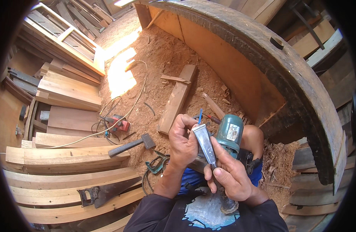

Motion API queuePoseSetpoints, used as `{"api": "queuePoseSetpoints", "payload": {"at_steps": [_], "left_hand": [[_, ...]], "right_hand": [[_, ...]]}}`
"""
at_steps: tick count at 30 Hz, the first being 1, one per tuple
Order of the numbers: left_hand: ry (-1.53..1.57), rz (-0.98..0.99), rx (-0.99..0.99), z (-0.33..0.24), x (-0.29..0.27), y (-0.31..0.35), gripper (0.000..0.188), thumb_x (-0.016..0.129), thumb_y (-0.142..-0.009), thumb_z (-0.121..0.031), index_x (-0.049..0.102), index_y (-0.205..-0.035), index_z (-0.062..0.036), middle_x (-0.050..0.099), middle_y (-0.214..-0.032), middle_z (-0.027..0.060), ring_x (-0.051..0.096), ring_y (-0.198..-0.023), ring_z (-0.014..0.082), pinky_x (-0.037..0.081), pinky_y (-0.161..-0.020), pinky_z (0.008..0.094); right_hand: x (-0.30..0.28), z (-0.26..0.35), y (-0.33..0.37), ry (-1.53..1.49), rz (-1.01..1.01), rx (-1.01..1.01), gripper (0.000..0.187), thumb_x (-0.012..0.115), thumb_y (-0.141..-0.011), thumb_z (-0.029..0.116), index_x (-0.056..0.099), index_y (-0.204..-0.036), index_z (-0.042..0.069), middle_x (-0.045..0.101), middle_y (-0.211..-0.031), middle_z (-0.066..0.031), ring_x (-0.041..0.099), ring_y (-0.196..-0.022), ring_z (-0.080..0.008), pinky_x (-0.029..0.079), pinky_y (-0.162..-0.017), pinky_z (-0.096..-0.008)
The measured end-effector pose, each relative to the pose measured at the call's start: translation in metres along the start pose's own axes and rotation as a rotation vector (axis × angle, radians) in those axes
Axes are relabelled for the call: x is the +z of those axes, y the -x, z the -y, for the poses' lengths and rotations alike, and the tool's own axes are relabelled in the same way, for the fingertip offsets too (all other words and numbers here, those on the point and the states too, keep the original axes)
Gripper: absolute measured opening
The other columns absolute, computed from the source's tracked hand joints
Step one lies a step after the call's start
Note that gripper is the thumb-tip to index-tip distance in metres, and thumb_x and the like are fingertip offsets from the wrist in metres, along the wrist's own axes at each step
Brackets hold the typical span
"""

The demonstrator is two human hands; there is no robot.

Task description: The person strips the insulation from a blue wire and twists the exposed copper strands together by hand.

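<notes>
Shiny, flared metal chisel (204, 144), handle (227, 203) perhaps wooden, in right hand (235, 181)

The fisheye head camera looked steeply down and forward over the wearer's chest (172, 212). The left hand (184, 143) and right hand (236, 179) lay near it, while the shaving-strewn floor (159, 87) spread farther away.

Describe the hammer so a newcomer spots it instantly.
Find the pale boards along the left. Jutting past one board's inner end, left of the left hand, is the hammer. Its dark, blocky head sets it apart from the broad-bladed handsaw lower down.
</notes>
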State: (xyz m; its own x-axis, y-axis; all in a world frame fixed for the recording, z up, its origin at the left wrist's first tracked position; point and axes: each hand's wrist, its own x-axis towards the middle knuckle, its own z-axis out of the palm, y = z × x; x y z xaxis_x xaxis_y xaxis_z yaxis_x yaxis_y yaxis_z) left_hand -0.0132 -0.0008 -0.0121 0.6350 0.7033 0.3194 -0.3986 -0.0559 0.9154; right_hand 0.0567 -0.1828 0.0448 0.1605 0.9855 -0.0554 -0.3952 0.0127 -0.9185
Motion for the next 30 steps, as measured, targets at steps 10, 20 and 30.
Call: {"api": "queuePoseSetpoints", "payload": {"at_steps": [10, 20, 30], "left_hand": [[-0.126, -0.027, 0.079, -0.001, 0.001, 0.003, 0.005, 0.059, -0.098, -0.003, 0.057, -0.103, -0.0011, 0.055, -0.091, 0.0031, 0.053, -0.080, 0.0091, 0.044, -0.072, 0.0248], [-0.258, -0.103, 0.209, 0.002, 0.005, 0.007, 0.011, 0.064, -0.096, -0.006, 0.058, -0.104, -0.0005, 0.057, -0.085, 0.0072, 0.056, -0.075, 0.0136, 0.046, -0.067, 0.0289], [-0.143, -0.046, 0.250, -0.002, 0.017, 0.007, 0.011, 0.061, -0.099, 0.001, 0.057, -0.109, -0.0012, 0.054, -0.090, 0.0027, 0.052, -0.076, 0.0074, 0.043, -0.066, 0.0221]], "right_hand": [[-0.004, 0.004, -0.002, -0.003, 0.040, 0.022, 0.071, 0.038, -0.106, 0.008, -0.001, -0.165, 0.002, 0.057, -0.101, -0.0101, 0.057, -0.071, -0.0114, 0.050, -0.069, -0.0255], [0.001, -0.011, -0.002, -0.138, 0.003, -0.034, 0.071, 0.042, -0.107, 0.012, 0.002, -0.165, 0.002, 0.056, -0.099, -0.0090, 0.057, -0.071, -0.0114, 0.051, -0.068, -0.0256], [0.003, -0.016, 0.001, -0.190, -0.046, -0.095, 0.072, 0.050, -0.106, 0.015, 0.009, -0.165, 0.004, 0.056, -0.098, -0.0112, 0.057, -0.069, -0.0135, 0.053, -0.064, -0.0270]]}}
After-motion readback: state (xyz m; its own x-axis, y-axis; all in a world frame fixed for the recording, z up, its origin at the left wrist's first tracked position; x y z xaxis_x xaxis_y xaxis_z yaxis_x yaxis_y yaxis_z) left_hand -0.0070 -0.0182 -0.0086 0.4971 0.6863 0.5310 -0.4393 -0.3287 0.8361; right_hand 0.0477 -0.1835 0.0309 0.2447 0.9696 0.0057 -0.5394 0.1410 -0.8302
